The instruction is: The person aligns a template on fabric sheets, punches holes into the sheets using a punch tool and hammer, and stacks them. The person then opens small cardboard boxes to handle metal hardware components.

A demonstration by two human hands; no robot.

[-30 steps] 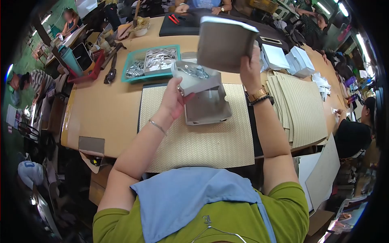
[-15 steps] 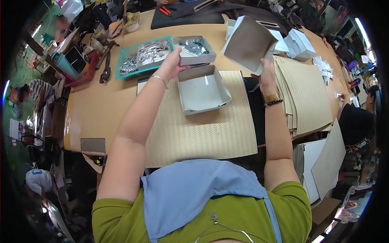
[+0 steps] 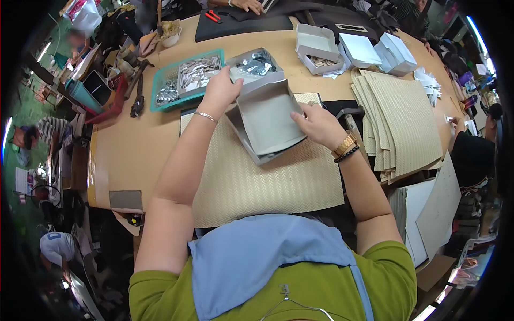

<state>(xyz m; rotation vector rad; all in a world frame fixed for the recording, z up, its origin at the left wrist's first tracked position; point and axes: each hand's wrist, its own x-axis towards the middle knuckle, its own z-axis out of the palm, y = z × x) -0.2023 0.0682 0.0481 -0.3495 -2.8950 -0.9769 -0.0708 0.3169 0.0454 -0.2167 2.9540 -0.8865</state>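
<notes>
My right hand (image 3: 320, 124) grips the right edge of an empty grey-white cardboard box (image 3: 270, 115), its thumb over the rim. This box sits askew in or over a second open box (image 3: 244, 136), which is mostly hidden beneath it on the woven mat (image 3: 267, 192). At its upper left, my left hand (image 3: 224, 90) is closed on the left edge of a small box of shiny metal pieces (image 3: 278, 73); its far fingers are partly hidden. To the left lies a teal basket (image 3: 154, 96) with metal parts and a box of pale strips (image 3: 198, 72).
A stack of woven sheets (image 3: 401, 123) lies on the right. Behind it stand white boxes (image 3: 360, 49) and an open box (image 3: 317, 40). Red-handled pliers (image 3: 212, 17) rest on a dark mat (image 3: 246, 29). A co-worker's hand (image 3: 247, 5) is at the far side.
My right hand has brought the empty box from the upper right down onto the box on the mat. My left hand stays by the metal-pieces box. A co-worker's hand shows more at the top.
</notes>
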